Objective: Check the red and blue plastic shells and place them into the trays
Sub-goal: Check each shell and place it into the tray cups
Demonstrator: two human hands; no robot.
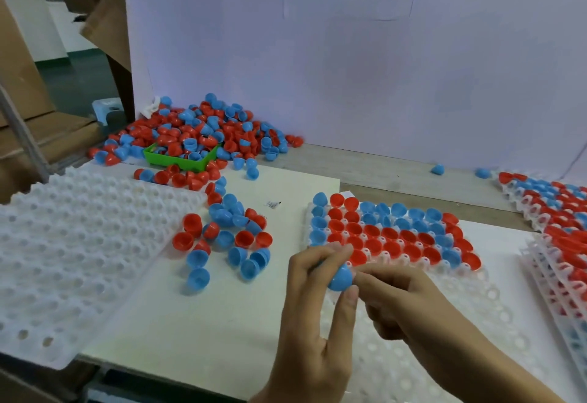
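Note:
My left hand (pixel 313 323) pinches a blue shell (pixel 340 277) between thumb and fingers, just above the near rows of the white tray (pixel 470 332) in front of me. My right hand (pixel 400 304) meets it from the right, with fingertips touching the same blue shell. The tray's far rows hold red and blue shells (pixel 390 237). A loose cluster of red and blue shells (pixel 227 244) lies on the board to the left of my hands. A big heap of shells (pixel 203 129) sits at the back left.
An empty white tray (pixel 63 259) lies at the left. A green bin (pixel 181 156) sits in the heap. Stacked filled trays (pixel 559 244) stand at the right edge. A white backboard (pixel 349 69) closes the rear; two stray blue shells (pixel 437 169) lie near it.

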